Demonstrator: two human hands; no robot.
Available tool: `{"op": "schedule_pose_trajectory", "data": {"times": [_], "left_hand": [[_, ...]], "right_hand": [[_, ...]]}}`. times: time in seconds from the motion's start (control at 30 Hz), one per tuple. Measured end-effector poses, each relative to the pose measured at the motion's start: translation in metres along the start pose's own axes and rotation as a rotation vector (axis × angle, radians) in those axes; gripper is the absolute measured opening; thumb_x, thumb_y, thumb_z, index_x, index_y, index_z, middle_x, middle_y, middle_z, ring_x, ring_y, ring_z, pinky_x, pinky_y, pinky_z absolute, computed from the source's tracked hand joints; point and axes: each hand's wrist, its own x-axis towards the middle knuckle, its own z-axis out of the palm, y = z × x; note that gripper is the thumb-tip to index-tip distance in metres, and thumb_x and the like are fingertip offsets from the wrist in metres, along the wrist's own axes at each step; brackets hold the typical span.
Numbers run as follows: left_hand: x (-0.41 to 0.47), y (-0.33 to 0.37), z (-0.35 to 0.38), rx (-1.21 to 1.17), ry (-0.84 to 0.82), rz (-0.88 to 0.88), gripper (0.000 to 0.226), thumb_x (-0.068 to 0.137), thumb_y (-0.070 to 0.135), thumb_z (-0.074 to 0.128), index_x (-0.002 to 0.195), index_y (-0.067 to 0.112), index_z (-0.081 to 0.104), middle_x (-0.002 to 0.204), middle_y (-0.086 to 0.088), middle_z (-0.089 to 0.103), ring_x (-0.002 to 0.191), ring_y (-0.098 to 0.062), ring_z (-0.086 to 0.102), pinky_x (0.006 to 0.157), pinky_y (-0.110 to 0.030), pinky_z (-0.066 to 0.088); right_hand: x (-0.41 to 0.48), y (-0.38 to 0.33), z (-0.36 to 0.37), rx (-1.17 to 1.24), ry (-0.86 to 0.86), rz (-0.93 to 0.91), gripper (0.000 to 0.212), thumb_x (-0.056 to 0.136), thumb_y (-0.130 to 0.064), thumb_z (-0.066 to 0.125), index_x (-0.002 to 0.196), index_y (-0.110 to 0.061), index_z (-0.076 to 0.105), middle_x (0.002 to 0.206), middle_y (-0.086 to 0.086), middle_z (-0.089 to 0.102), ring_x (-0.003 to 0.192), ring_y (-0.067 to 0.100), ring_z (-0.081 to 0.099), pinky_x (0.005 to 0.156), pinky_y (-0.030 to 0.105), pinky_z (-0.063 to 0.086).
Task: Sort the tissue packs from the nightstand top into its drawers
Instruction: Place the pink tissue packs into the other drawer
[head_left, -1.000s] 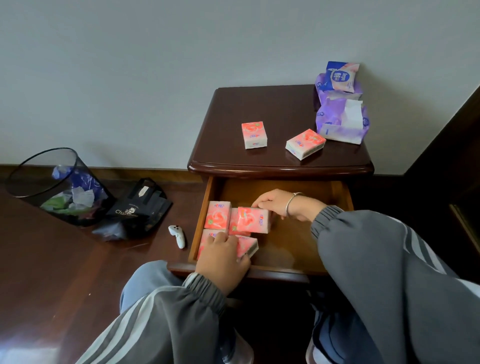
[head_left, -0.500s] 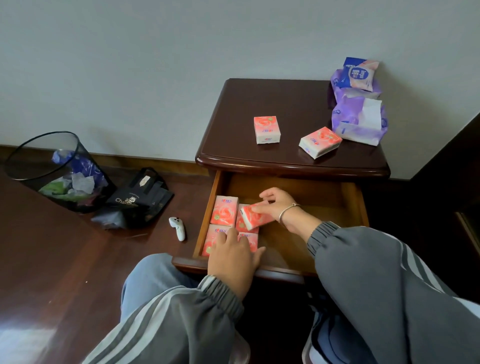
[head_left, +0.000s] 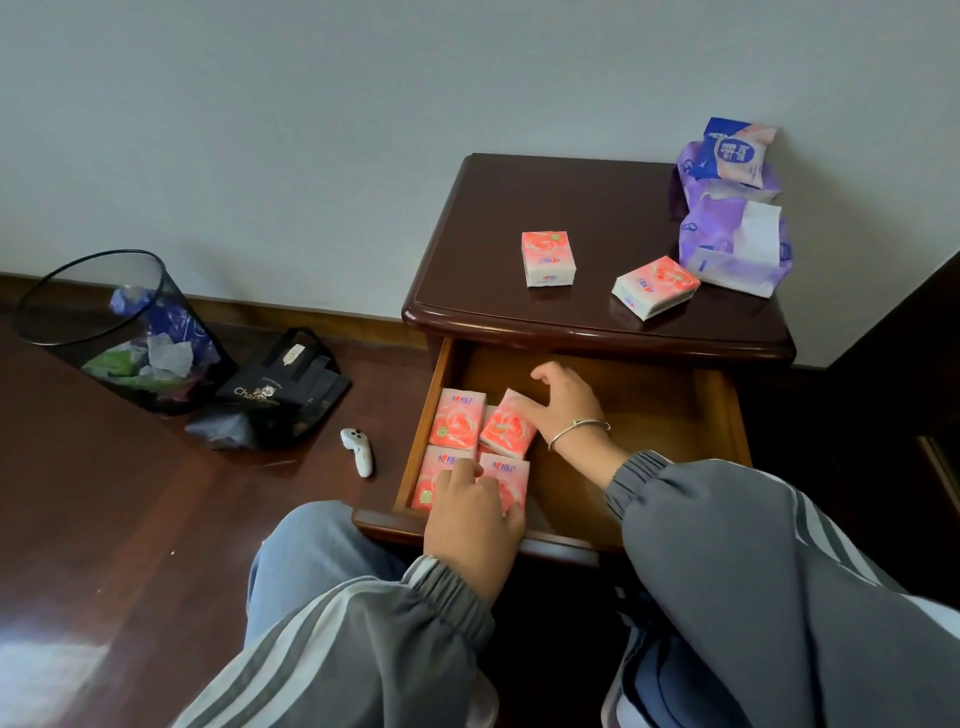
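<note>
Here, the top drawer (head_left: 649, 410) of the dark wooden nightstand (head_left: 571, 208) is pulled out, and four pink tissue packs are seen at its left end. The tilted pack (head_left: 508, 427) is propped on the others and is touched by the right hand (head_left: 563, 402), whose grip is spread, fingers resting on the pack's edge rather than closed round it. A silver bangle (head_left: 579, 428) is worn at that wrist. The left hand (head_left: 475, 512) is laid flat, grip pressed down on the two front packs (head_left: 506, 480); the rear-left pack (head_left: 457, 421) lies untouched. Blue characters are printed on the packs but cannot be read. Above the drawer, on the tabletop, two more pink packs remain: one (head_left: 548, 258) near the middle, one (head_left: 655, 286) right of it, just beside opened purple tissue bags (head_left: 727, 244). Left of the drawer, on the floor, are a white controller (head_left: 357, 451), a black bag (head_left: 280, 389) lettered "Cha…", and a mesh bin (head_left: 104, 332).
</note>
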Motion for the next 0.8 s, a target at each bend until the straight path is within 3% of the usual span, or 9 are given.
{"op": "schedule_pose_trajectory", "data": {"times": [0.17, 0.33, 0.4, 0.47, 0.57, 0.67, 0.8], "left_hand": [[-0.001, 0.002, 0.003, 0.165, 0.02, 0.004, 0.04, 0.093, 0.039, 0.038, 0.111, 0.015, 0.065, 0.133, -0.001, 0.046, 0.12, -0.022, 0.04, 0.098, -0.035, 0.033], [0.002, -0.012, -0.012, 0.075, 0.174, -0.009, 0.038, 0.092, 0.041, 0.045, 0.123, 0.024, 0.059, 0.135, 0.003, 0.045, 0.123, -0.02, 0.04, 0.097, -0.036, 0.029], [0.007, -0.024, -0.023, -0.034, 0.279, -0.032, 0.038, 0.09, 0.032, 0.053, 0.124, 0.016, 0.059, 0.134, -0.003, 0.049, 0.12, -0.025, 0.045, 0.095, -0.036, 0.032], [0.015, -0.039, -0.031, -0.141, 0.305, -0.073, 0.04, 0.091, 0.023, 0.053, 0.129, 0.009, 0.054, 0.134, -0.009, 0.048, 0.118, -0.028, 0.046, 0.096, -0.035, 0.035], [0.028, -0.052, -0.034, -0.227, 0.168, -0.186, 0.037, 0.099, 0.022, 0.04, 0.134, 0.012, 0.048, 0.138, -0.007, 0.045, 0.122, -0.026, 0.046, 0.095, -0.037, 0.038], [0.034, -0.052, -0.03, -0.12, 0.086, -0.242, 0.02, 0.099, 0.025, 0.028, 0.097, 0.022, 0.048, 0.106, -0.002, 0.058, 0.082, -0.021, 0.049, 0.072, -0.037, 0.038], [0.033, -0.054, -0.027, -0.053, 0.115, -0.273, 0.02, 0.091, 0.015, 0.031, 0.098, 0.024, 0.048, 0.071, 0.011, 0.043, 0.061, -0.016, 0.043, 0.065, -0.035, 0.035]], "right_hand": [[-0.014, -0.003, 0.0, 0.051, -0.053, 0.033, 0.026, 0.085, -0.021, 0.062, 0.11, -0.017, 0.062, 0.116, 0.002, 0.063, 0.105, 0.018, 0.058, 0.077, 0.025, 0.047], [-0.016, -0.017, -0.001, 0.059, -0.197, -0.09, 0.04, 0.081, -0.009, 0.06, 0.121, -0.018, 0.059, 0.127, 0.001, 0.057, 0.115, 0.018, 0.052, 0.093, 0.028, 0.044], [-0.019, -0.018, -0.002, 0.203, -0.167, 0.044, 0.046, 0.085, -0.012, 0.058, 0.13, -0.02, 0.05, 0.136, 0.002, 0.05, 0.115, 0.015, 0.051, 0.086, 0.026, 0.046], [-0.023, -0.018, -0.007, 0.47, -0.149, 0.311, 0.051, 0.09, -0.019, 0.057, 0.138, -0.02, 0.04, 0.142, 0.004, 0.044, 0.118, 0.018, 0.048, 0.082, 0.027, 0.044], [-0.03, -0.019, -0.017, 0.749, -0.284, 0.655, 0.042, 0.092, -0.028, 0.056, 0.13, -0.015, 0.045, 0.142, 0.011, 0.041, 0.122, 0.03, 0.045, 0.098, 0.047, 0.039], [-0.043, -0.017, -0.013, 0.947, -0.453, 0.791, 0.045, 0.092, -0.034, 0.054, 0.129, -0.012, 0.045, 0.142, 0.016, 0.041, 0.127, 0.04, 0.042, 0.103, 0.058, 0.032], [-0.05, -0.019, 0.001, 1.03, -0.54, 0.765, 0.049, 0.092, -0.037, 0.053, 0.132, -0.011, 0.046, 0.134, 0.018, 0.051, 0.126, 0.037, 0.046, 0.107, 0.057, 0.032]]}}
